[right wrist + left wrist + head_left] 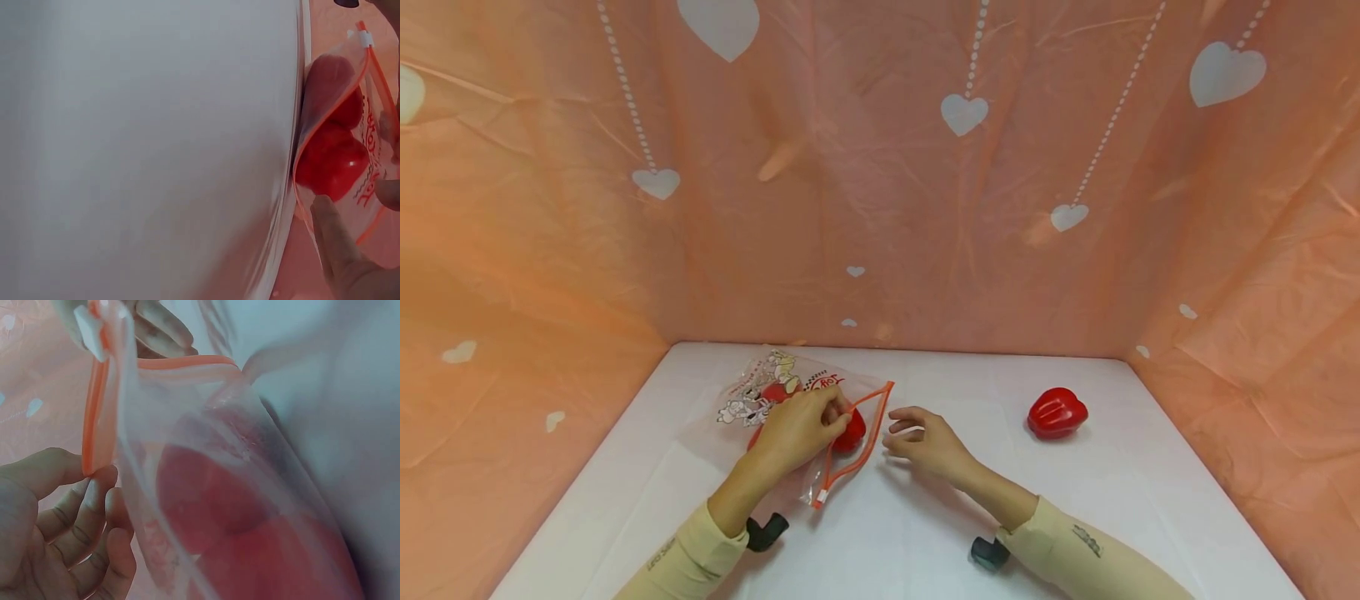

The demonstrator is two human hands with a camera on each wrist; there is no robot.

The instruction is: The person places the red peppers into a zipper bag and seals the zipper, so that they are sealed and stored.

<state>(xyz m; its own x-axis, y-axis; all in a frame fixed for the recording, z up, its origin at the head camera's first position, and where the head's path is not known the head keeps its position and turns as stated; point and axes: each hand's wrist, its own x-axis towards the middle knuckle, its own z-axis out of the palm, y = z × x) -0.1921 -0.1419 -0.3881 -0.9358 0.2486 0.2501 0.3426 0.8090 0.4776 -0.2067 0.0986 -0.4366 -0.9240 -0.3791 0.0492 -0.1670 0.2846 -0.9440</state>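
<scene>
A clear zip bag [865, 390] with orange zip edges and cartoon prints lies on the left of the white table, its mouth facing right and spread apart. My left hand [797, 425] pinches one orange edge [95, 425] between thumb and forefinger. Inside sits a shiny red bell pepper [334, 165], with other red rounded items [206, 494] behind it, partly hidden by the film. My right hand [931, 446] is just right of the mouth in the head view, fingers loosely bent and holding nothing. A white slider [365, 39] sits at one end of the zip.
Another red bell pepper [1057, 413] lies on the right side of the white table [955, 542]. Orange cloth [887, 208] with white hearts stands behind the table and on both sides. Dark wrist mounts [767, 532] show under the sleeves.
</scene>
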